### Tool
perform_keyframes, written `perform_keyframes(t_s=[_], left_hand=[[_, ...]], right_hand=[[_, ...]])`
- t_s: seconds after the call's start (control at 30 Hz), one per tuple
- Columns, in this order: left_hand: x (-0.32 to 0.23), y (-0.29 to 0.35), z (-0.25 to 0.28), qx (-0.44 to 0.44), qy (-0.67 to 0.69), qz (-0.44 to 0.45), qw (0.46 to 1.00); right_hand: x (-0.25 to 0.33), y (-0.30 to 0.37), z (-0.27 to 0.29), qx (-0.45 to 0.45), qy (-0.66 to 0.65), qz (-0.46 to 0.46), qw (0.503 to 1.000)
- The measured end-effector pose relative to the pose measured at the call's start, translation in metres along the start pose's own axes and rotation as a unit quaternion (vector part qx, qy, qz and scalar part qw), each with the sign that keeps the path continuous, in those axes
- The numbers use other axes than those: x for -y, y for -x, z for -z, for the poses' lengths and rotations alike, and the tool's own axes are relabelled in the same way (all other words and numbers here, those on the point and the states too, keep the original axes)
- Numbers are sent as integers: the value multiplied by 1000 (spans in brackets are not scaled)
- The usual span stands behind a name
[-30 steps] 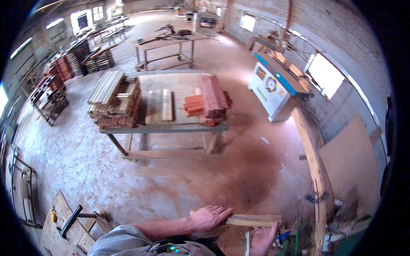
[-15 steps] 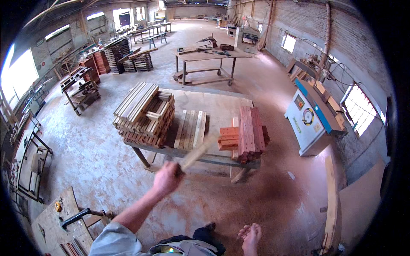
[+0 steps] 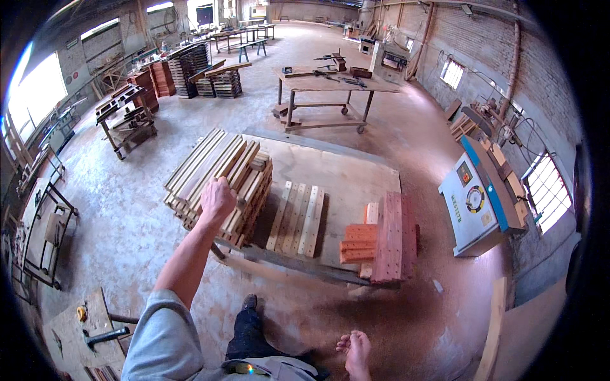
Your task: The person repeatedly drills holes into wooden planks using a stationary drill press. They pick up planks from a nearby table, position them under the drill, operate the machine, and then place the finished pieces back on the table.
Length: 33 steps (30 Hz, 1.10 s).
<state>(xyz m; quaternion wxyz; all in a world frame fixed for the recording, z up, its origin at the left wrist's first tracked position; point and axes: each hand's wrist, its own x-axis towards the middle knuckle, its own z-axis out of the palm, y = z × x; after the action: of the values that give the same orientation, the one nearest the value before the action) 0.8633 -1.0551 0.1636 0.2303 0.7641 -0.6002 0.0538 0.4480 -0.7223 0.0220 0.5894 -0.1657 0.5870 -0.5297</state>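
Note:
My left hand (image 3: 218, 198) reaches out to the tall stack of pale wooden slats (image 3: 202, 160) on the left side of the worktable. Its fingers are closed round a wooden slat (image 3: 231, 157) lying on top of the stack; the hand hides the near end. Beside the stack lie several pale slats with drilled holes (image 3: 297, 219), side by side. Dark red drilled slats (image 3: 393, 238) are piled at the table's right end, against shorter orange-red pieces (image 3: 358, 243). My right hand (image 3: 356, 353) hangs low near my body, empty, fingers loosely curled and slightly apart.
The worktable (image 3: 356, 168) stands in front of me. Beyond it is a wheeled table (image 3: 337, 84) with clamps. A grey machine with a blue top (image 3: 473, 197) stands right. A low board with a hammer (image 3: 105, 336) is at lower left; a long plank (image 3: 492, 333) is at lower right.
My left hand has carried a slat from over the table's front edge up and left onto the pale stack. My right hand has shifted slightly left. The view has moved closer to the table.

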Motion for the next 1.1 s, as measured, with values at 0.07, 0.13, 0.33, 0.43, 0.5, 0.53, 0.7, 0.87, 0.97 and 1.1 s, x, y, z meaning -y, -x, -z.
perform_keyframes(t_s=[0.07,0.13,0.33,0.43,0.5,0.53,0.7,0.87,0.97,1.1], left_hand=[[9,-27,-13,-9,-23,0,1000],[23,-45,-29,-10,-62,-31,998],[75,-93,15,35,66,-75,994],[149,-139,14,35,111,-11,993],[201,-155,7,37,94,-12,995],[209,-167,10,118,121,10,986],[239,-197,-1,339,208,10,918],[248,-216,-13,313,233,-36,920],[244,-218,-15,317,243,-41,916],[252,-210,-24,288,331,-11,899]], right_hand=[[6,-24,-37,8,-8,6,1000],[11,-47,-81,8,-8,22,1000],[49,-97,-251,50,35,62,996],[76,-120,-352,156,206,156,953],[93,-132,-424,207,317,251,891],[98,-146,-454,213,364,277,863],[96,-210,-548,201,522,243,793],[106,-217,-574,183,581,192,770],[100,-216,-576,163,511,227,813],[98,-222,-579,178,488,187,834]])
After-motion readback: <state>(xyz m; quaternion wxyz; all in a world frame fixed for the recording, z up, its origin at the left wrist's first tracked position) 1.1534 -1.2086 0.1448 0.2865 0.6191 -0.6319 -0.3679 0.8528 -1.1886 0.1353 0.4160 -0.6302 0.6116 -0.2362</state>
